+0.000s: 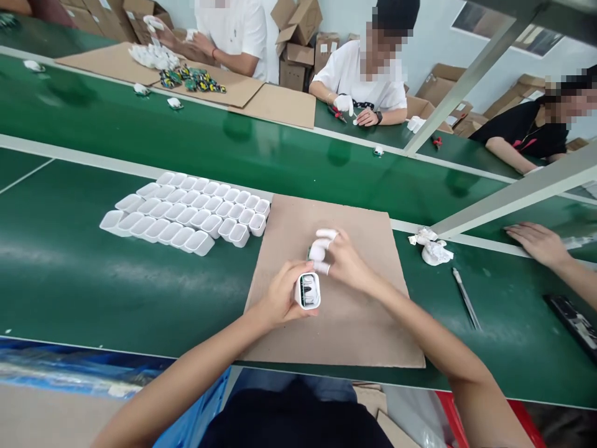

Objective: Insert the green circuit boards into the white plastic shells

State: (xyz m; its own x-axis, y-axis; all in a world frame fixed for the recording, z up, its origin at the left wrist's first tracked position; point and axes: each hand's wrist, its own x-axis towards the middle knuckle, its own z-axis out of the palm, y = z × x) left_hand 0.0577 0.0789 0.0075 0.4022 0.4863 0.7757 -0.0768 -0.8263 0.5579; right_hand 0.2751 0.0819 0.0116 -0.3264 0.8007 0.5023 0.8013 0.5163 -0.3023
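Note:
My left hand (281, 294) is wrapped round a small white plastic housing (310, 291). Its open end faces me and shows dark and white parts inside. Just above it, my right hand (347, 258), with white covers on some fingertips, pinches a small rounded white piece (318, 251) with a green edge. Both hands are over a brown cardboard sheet (336, 336). To the left stand several rows of white housings (186, 211), their open ends up.
A green conveyor belt (280, 155) runs beyond a pale rail, carrying small white-and-green pieces. Crumpled white wads (437, 252) and a metal tool (465, 298) lie at right. A slanted pale post (513, 199) rises there, near a co-worker's hand (536, 242). Other people sit opposite.

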